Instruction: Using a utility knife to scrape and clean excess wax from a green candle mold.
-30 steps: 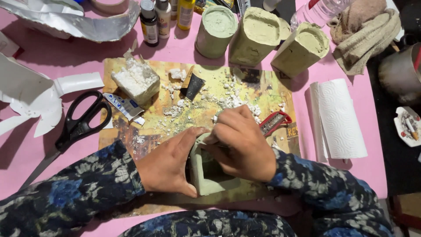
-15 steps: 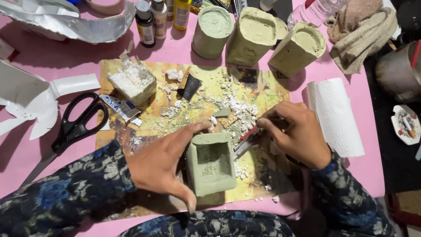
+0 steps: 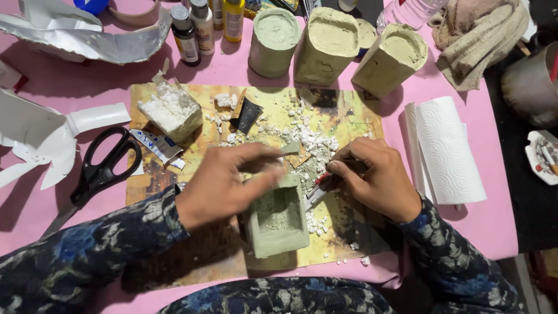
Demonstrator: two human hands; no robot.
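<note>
Pink tabletop carried a stained work board strewn with white crumbs. We saw the left hand reaching over a green square block mould at the board's near edge, fingers spread and resting on its top rim, not clamped. Right hand sat just right of the mould, fingers pinched together on a small red-handled tool whose tip touched the mould's right wall. Black scissors lay well left on the tabletop, a paper towel roll to the right. Three green cast blocks stood at the far edge beside small paint bottles.
</note>
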